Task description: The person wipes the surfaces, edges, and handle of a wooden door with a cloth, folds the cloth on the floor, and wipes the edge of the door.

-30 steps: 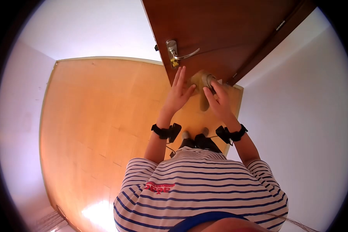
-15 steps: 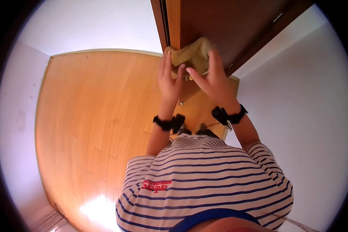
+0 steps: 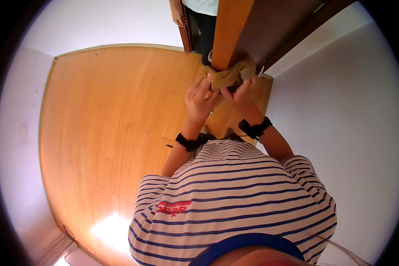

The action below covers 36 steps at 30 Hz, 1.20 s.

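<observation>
A fuzzy brown cloth-like piece [image 3: 226,79] lies across the free edge of the dark brown door [image 3: 270,31], with a paler patch at its right end. My left hand [image 3: 200,98] grips its left end, fingers curled up against it. On the other end, the fingers of my right hand [image 3: 244,98] are closed, the thumb near its lower edge. Its exact kind is unclear, and the side against the door is hidden.
Another person [image 3: 204,22] stands in the doorway behind the door, one arm hanging down. White walls [image 3: 337,119] flank the wooden floor [image 3: 97,119]. A small round metal doorstop-like knob [image 3: 212,112] shows below my hands.
The door has swung away from its frame, and a person now shows in the gap. Both hands have moved slightly right with the fuzzy piece, my right fingers closing in on it.
</observation>
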Each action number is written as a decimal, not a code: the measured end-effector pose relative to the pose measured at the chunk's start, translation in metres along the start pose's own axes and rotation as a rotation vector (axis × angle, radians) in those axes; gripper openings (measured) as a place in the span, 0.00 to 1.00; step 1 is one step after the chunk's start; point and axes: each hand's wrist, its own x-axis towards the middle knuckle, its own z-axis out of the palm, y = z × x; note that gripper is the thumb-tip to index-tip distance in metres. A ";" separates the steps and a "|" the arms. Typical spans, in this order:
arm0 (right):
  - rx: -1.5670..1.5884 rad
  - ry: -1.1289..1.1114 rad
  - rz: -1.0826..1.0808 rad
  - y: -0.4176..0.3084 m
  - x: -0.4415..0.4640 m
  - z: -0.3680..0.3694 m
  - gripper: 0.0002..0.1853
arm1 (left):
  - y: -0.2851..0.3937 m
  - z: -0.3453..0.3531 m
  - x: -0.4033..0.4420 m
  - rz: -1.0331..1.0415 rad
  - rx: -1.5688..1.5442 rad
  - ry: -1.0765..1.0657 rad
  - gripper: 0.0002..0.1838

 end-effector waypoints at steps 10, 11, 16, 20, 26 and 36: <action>-0.003 -0.584 0.166 0.030 -0.135 -0.056 0.24 | -0.061 0.045 -0.122 -0.056 0.042 -0.689 0.09; 0.091 -0.642 0.293 0.040 -0.146 -0.066 0.25 | -0.058 0.049 -0.127 -0.071 0.126 -0.871 0.11; 0.180 -0.635 0.564 0.023 -0.150 -0.098 0.26 | -0.038 0.048 -0.123 0.036 -0.115 -0.601 0.20; 0.309 -0.151 0.461 0.031 -0.144 -0.119 0.32 | -0.001 0.076 -0.100 -0.098 -0.183 -0.366 0.29; 0.276 -0.183 0.502 0.063 -0.150 -0.121 0.35 | -0.001 0.115 -0.105 -0.175 -0.383 -0.544 0.33; 0.130 -0.145 0.506 0.104 -0.209 -0.150 0.32 | 0.035 0.179 -0.131 0.096 -0.280 -0.363 0.31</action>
